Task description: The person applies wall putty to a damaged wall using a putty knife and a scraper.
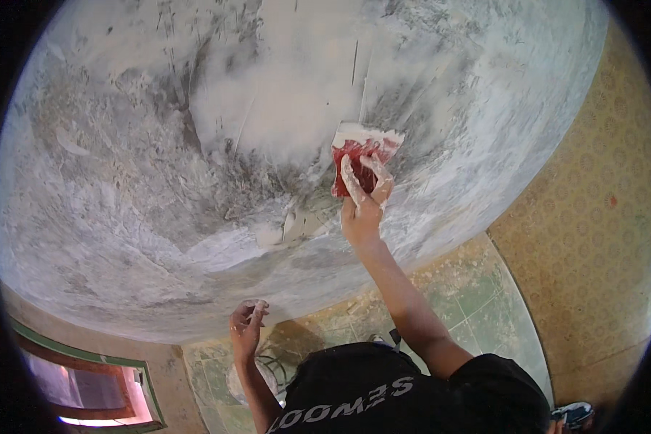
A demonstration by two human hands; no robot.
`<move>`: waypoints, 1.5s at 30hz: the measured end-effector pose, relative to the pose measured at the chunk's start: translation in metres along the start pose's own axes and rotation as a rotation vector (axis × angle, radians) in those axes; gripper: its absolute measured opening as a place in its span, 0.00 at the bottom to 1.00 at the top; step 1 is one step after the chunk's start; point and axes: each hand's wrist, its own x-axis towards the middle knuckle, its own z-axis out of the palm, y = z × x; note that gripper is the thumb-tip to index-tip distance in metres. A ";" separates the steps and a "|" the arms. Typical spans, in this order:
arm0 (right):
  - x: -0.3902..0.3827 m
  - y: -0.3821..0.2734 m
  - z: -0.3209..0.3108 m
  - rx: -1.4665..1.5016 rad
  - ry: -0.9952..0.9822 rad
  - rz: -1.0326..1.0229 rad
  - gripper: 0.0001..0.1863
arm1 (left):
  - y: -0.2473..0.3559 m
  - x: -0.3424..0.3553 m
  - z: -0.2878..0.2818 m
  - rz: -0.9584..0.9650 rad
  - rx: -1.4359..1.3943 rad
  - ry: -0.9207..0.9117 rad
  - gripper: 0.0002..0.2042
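My right hand (365, 192) grips a red putty spreader (349, 165), its fingers stretched along the flat back. White putty coats the spreader's top edge, which lies against a wall (145, 166) patched with grey and white. Putty is smeared over my fingers too. Lower down, my left hand (248, 323) hangs near the foot of the wall, its fingers loosely bent and a little apart. White smears mark its fingertips, and I see nothing held in it.
Green floor tiles (484, 318) spattered with putty run along the wall's base. To the right stands a tan patterned surface (557, 210). A framed window (87, 383) is at lower left. Beside my left forearm, a pale round object (259, 380) is partly hidden.
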 end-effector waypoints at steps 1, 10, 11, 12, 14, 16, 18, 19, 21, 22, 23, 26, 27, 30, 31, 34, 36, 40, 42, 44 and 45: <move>-0.005 -0.002 -0.002 0.081 0.020 0.006 0.33 | -0.001 -0.006 0.002 -0.008 0.003 0.001 0.11; -0.015 -0.020 -0.063 0.228 -0.179 0.142 0.29 | 0.007 0.000 0.010 0.087 0.001 -0.060 0.10; -0.011 -0.024 -0.077 0.280 -0.167 0.190 0.26 | 0.003 -0.005 0.008 0.098 -0.008 -0.020 0.10; -0.001 -0.028 -0.095 0.334 -0.160 0.214 0.24 | 0.001 -0.009 0.006 0.109 -0.018 0.021 0.11; 0.020 -0.018 -0.131 0.326 -0.305 0.169 0.24 | 0.002 -0.015 -0.001 0.089 -0.024 0.016 0.11; 0.048 0.004 -0.149 0.155 -0.683 0.117 0.21 | -0.006 -0.016 -0.005 0.040 -0.036 0.000 0.11; 0.076 0.017 -0.151 0.009 -0.846 0.038 0.19 | -0.009 -0.022 -0.009 0.003 -0.007 0.015 0.12; 0.092 0.020 -0.147 -0.058 -0.925 -0.008 0.19 | -0.012 -0.027 -0.012 0.002 -0.011 0.018 0.12; 0.120 0.019 -0.136 -0.122 -0.999 -0.064 0.18 | -0.019 -0.030 -0.017 -0.004 0.083 0.038 0.13; 0.133 0.014 -0.130 -0.205 -1.003 -0.126 0.19 | -0.021 -0.033 -0.019 -0.004 0.083 0.050 0.13; 0.147 0.010 -0.125 -0.294 -1.001 -0.187 0.20 | -0.023 -0.035 -0.018 -0.005 0.067 0.081 0.13; 0.188 -0.001 -0.112 -0.458 -0.839 -0.473 0.21 | -0.028 -0.034 -0.019 -0.010 0.021 0.109 0.13; 0.202 -0.003 -0.108 -0.452 -0.713 -0.573 0.18 | -0.029 -0.036 -0.018 -0.013 -0.006 0.102 0.13; 0.258 -0.036 -0.111 -0.337 -0.634 -0.584 0.19 | -0.022 -0.034 -0.011 -0.035 -0.011 0.105 0.13; 0.276 -0.050 -0.121 -0.234 -0.683 -0.507 0.20 | -0.020 -0.030 -0.009 -0.027 -0.011 0.097 0.13; 0.300 -0.073 -0.146 -0.071 -0.802 -0.164 0.24 | -0.015 -0.023 -0.007 -0.025 0.020 0.097 0.13; 0.273 -0.074 -0.137 0.001 -0.933 -0.169 0.24 | -0.015 -0.020 -0.008 0.001 0.017 0.074 0.12; 0.153 -0.042 -0.079 0.006 -1.301 -0.446 0.23 | -0.018 -0.016 -0.007 0.037 -0.022 0.066 0.12; 0.102 -0.025 -0.063 0.068 -1.394 -0.462 0.22 | -0.023 -0.016 -0.007 0.055 -0.023 0.047 0.13; 0.086 -0.024 -0.061 -0.026 -1.279 -0.572 0.19 | -0.014 -0.018 -0.007 0.039 -0.014 0.052 0.13; 0.090 -0.019 -0.058 -0.030 -1.279 -0.576 0.19 | -0.009 -0.018 -0.006 0.024 0.001 0.046 0.13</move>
